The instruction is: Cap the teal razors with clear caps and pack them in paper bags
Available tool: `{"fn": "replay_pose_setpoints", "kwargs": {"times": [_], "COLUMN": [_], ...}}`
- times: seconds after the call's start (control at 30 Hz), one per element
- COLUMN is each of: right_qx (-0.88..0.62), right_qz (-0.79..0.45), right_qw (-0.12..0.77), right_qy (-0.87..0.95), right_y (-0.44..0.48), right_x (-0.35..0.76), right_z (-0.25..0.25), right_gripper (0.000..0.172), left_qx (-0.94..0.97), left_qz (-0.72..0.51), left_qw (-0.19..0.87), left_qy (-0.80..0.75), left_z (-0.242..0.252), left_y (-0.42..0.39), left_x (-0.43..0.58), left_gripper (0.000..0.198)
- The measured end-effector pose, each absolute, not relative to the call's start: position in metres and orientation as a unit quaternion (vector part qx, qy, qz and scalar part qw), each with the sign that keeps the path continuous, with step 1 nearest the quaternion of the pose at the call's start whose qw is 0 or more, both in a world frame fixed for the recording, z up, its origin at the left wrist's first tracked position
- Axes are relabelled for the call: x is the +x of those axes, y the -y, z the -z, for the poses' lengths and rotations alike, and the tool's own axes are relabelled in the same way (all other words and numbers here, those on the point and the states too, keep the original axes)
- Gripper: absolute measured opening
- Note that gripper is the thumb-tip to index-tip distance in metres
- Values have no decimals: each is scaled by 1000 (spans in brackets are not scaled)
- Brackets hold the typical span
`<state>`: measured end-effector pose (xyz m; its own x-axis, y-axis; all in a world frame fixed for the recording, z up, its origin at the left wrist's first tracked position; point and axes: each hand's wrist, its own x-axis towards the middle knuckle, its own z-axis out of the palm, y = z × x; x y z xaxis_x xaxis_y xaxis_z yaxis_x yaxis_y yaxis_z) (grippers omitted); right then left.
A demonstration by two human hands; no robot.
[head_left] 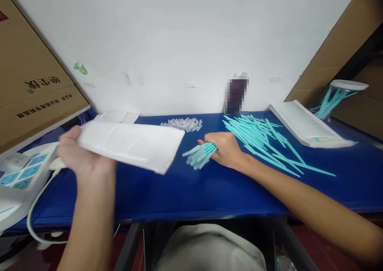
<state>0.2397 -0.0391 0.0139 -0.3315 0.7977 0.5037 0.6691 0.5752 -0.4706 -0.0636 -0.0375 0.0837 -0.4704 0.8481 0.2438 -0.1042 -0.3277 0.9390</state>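
Note:
My left hand (pixel 86 153) is raised over the left part of the blue table, its fingers closed on the near end of a flat white packet (pixel 131 143) with a glossy, creased face. The packet is tilted and slightly blurred. Nearer the middle, my right hand (pixel 224 148) is wrapped round a bundle of thin teal sticks (pixel 200 155). Their pale, translucent-looking ends point left out of the fist. Just beyond that fist lies a small heap of short translucent pieces (pixel 184 124). Loose teal sticks (pixel 260 137) are spread in a pile to its right.
Another white packet or tray (pixel 308 125) lies on the blue table (pixel 209 199) at right, beside a clear white-rimmed container (pixel 338 99) with teal sticks. A power strip (pixel 25 175) with a white cable sits at left. Cardboard (pixel 36 71) and a white wall (pixel 179 44) enclose the table.

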Motion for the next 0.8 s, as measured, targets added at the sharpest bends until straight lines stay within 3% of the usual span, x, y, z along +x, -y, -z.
{"fn": "replay_pose_setpoints", "kwargs": {"times": [0.1, 0.23, 0.37, 0.5, 0.67, 0.8], "right_qx": [-420, -480, -591, -638, -646, -620], "right_qz": [47, 120, 97, 30, -18, -64], "right_qw": [301, 268, 233, 194, 142, 92], "right_qy": [855, 827, 766, 745, 750, 777], "right_y": [43, 43, 37, 30, 23, 26], "right_x": [235, 229, 236, 247, 255, 250], "right_z": [-22, -38, -49, -47, -45, -53], "right_gripper": [46, 43, 21, 22, 23, 19], "left_qx": [350, 276, 369, 393, 204, 156], "left_qz": [-726, -723, -676, -677, -703, -725], "left_qw": [408, 489, 501, 468, 543, 533], "left_qy": [-430, -402, -395, -410, -411, -408], "left_z": [-68, -53, -50, -53, -53, -53], "left_y": [23, 23, 28, 28, 31, 36], "left_x": [-58, -42, -29, -27, -20, -5], "left_gripper": [66, 58, 54, 47, 20, 14]}}
